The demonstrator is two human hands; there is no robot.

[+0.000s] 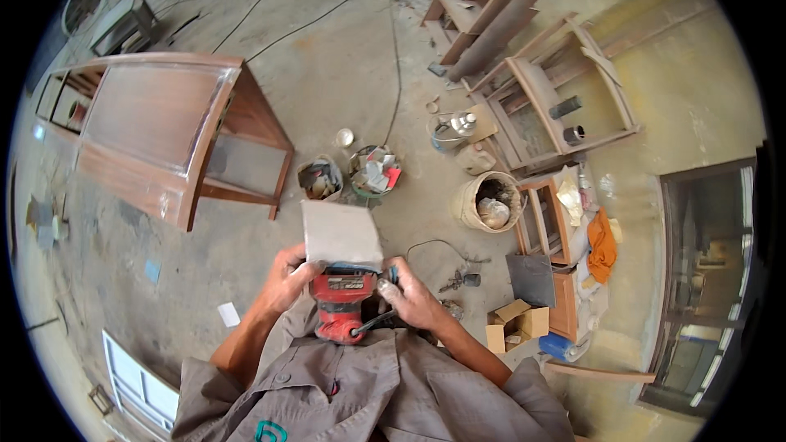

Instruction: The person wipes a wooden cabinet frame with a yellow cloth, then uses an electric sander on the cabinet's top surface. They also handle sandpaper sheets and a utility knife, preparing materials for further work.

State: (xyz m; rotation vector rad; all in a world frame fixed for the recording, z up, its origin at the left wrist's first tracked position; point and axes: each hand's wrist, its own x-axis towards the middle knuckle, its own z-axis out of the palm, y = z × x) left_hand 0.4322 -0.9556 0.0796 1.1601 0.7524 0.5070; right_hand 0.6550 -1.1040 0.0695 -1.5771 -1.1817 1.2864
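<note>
A red electric sander (342, 301) rests upright against my shirt front, its cord bending off to the right. From its base a pale sheet of sandpaper (342, 233) sticks out away from me. My left hand (292, 278) pinches the sheet's near left corner beside the sander's base, thumb on top. On the other side, my right hand (407, 295) closes round the base edge by a blue part, its thumb against the sander's side. The fingertips under the sheet are hidden.
Beyond the sheet stand two tubs (319, 180) of scraps. A large bucket (490, 203) and an open cardboard box (517, 324) are to the right. A wooden cabinet (164, 135) lies at left; wooden frames (565, 98) lean at far right. Cables (396, 82) cross the floor.
</note>
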